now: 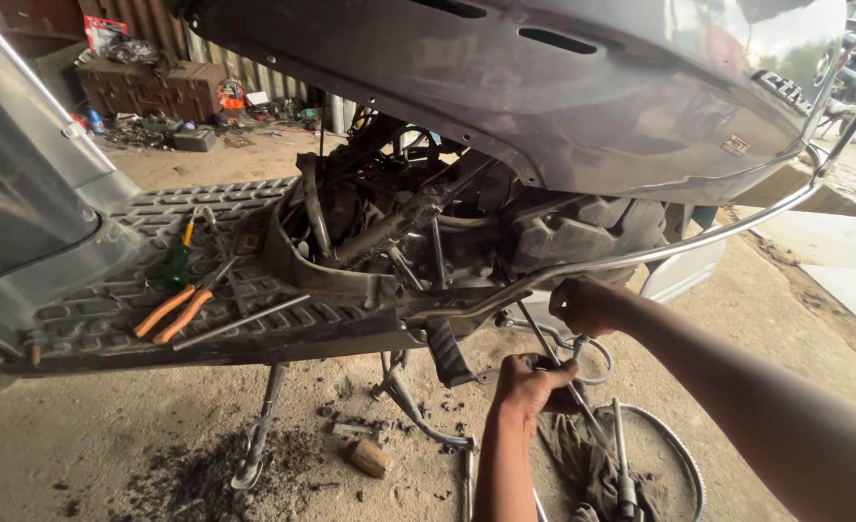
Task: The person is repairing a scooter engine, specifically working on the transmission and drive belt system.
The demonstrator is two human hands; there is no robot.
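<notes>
Dusty concrete floor, littered with dark grit and a small wooden block, is seen nearest, below a grey scooter raised on its stand. Just above the floor, the left hand is closed around a thin metal rod under the scooter's side, while the right hand is clenched on the chrome guard rail beside the engine. Farther off, orange-handled pliers and a green-handled screwdriver are laid on the ribbed footboard, and cluttered boxes are seen against the back wall.
</notes>
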